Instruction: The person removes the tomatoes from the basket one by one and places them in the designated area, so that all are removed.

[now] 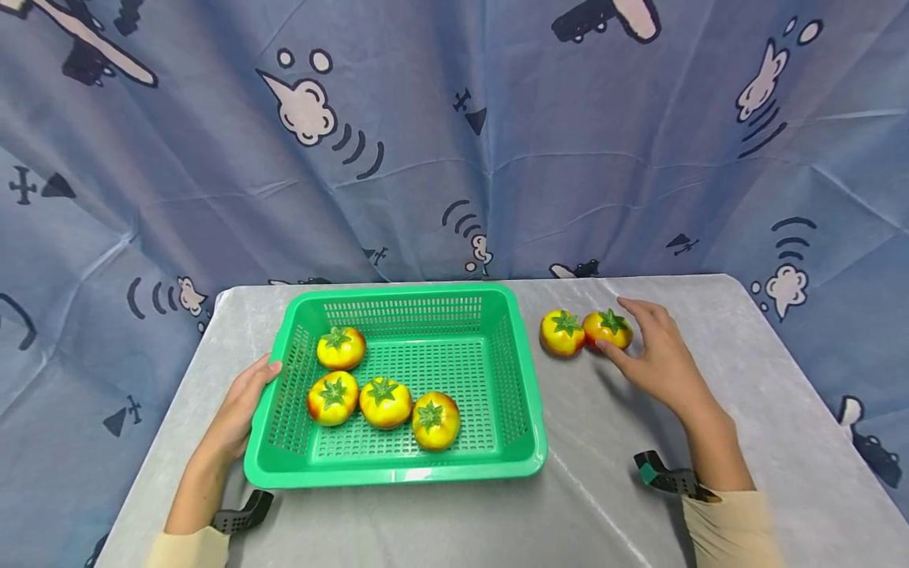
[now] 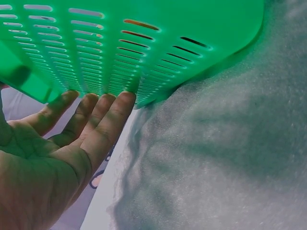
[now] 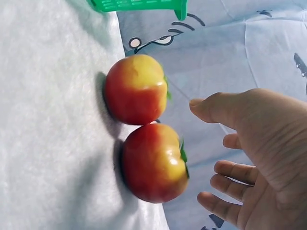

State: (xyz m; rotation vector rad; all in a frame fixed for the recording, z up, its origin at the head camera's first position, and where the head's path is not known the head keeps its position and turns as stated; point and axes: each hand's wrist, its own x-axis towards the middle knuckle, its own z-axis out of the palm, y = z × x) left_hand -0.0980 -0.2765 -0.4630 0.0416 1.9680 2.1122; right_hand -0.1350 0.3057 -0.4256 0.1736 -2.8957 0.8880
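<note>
My left hand (image 1: 237, 406) holds the left side of a green plastic basket (image 1: 469, 473), thumb at the rim. In the left wrist view the fingers (image 2: 108, 120) lie against its slotted outer wall. Several yellow-and-red tomatoes with green leafy tops are in the basket, among them one tomato (image 1: 341, 349) at the back. On the table to the right, two more tomatoes sit side by side, a left one (image 1: 562, 334) and a right one (image 1: 612, 335). Around the right one my right hand (image 1: 663, 359) hovers, thumb and fingers spread; the right wrist view shows a gap between hand and tomatoes.
A pale grey cover (image 1: 589, 505) lies over the table. Behind the table's far edge hangs a blue patterned curtain (image 1: 426, 158), which also runs down both sides. Black straps, one with a camera (image 1: 671, 477), circle both wrists.
</note>
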